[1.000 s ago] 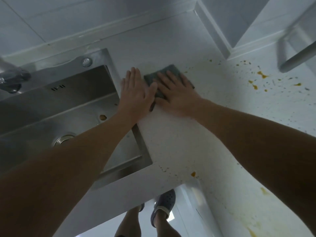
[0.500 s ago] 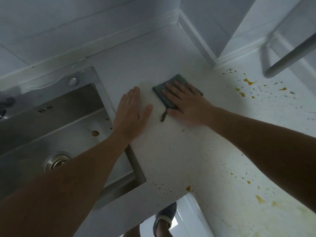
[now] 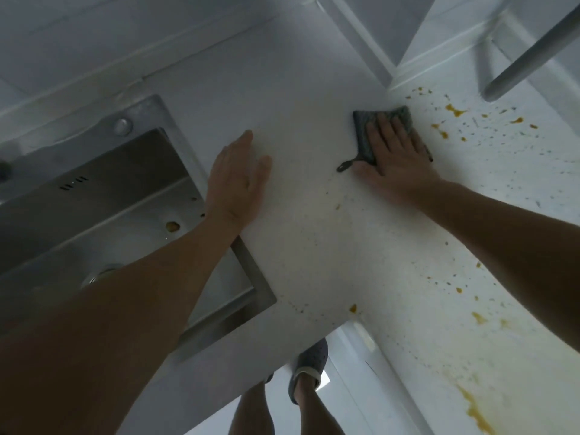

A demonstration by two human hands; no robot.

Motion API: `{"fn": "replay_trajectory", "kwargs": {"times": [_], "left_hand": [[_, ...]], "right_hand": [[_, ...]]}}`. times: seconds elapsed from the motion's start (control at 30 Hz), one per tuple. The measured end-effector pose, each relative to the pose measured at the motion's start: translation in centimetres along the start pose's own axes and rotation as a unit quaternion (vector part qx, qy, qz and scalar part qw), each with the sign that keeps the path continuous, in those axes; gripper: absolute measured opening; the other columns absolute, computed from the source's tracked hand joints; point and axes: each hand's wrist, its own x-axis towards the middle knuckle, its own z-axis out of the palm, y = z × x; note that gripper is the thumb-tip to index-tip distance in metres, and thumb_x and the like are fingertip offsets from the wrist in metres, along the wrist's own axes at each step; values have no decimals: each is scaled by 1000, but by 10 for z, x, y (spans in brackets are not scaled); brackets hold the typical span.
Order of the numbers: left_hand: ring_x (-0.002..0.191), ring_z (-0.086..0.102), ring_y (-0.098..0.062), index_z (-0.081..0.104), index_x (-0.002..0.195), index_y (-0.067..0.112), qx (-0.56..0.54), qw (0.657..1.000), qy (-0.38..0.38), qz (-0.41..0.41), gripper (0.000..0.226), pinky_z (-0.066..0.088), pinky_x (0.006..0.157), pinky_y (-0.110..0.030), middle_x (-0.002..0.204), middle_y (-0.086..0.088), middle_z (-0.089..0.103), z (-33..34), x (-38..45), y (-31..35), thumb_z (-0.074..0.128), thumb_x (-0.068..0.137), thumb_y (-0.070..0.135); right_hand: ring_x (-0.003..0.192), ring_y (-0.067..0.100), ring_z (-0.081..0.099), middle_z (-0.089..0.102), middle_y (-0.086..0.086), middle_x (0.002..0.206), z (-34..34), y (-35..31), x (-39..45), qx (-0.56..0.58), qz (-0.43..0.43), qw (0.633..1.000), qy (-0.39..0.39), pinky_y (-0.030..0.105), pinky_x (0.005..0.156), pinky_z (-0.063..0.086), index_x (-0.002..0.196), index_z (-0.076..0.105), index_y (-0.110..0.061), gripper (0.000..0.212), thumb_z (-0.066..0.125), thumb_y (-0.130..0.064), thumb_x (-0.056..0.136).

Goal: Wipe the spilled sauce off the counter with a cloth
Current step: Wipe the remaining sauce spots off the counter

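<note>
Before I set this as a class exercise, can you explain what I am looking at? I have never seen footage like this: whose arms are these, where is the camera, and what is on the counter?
There is no machine here. A person wears a camera on the head, so you look down along their own arms. The right hand presses flat on a dark cloth on the white counter. The left hand lies open on the counter beside the steel sink, holding nothing. Orange sauce spots lie just right of the cloth, with more smears nearer the person.
</note>
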Motion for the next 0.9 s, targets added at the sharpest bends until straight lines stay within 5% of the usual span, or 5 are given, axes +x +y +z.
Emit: {"fn": "replay_trajectory", "kwargs": {"times": [0.13,0.37,0.6,0.9], "left_hand": [[145,38,-20,44,153,16,-34,999,18,-23,73,23,119,-30,157,-3,45,-6,-1,1,24,99,61],[125,55,-12,61,137,14,-133,984,110,-52,63,42,110,-32,135,-2,62,-47,5,-12,32,98,54],[131,51,-25,58,140,9,-36,999,-4,-20,54,37,114,-40,141,-11,58,-32,-21,-17,32,106,44],[154,23,-16,39,156,17,22,997,16,-67,70,12,127,-40,165,-1,32,2,-55,4,25,100,59]], "right_hand": [[163,25,-17,-15,4,178,2,-44,19,1,9,1000,13,51,131,-10,171,-8,-22,96,11,-82,97],[164,25,-16,-11,3,179,35,-162,-31,-11,-176,984,-2,56,129,-13,171,-2,-24,89,15,-76,101],[163,21,-18,-13,-3,179,61,-152,-94,-23,-246,969,-21,53,130,-12,171,-4,-29,87,12,-78,101],[164,19,-16,-15,-5,178,13,-6,-18,-13,-26,1000,7,48,131,-9,170,-9,-31,91,11,-84,98]]}}
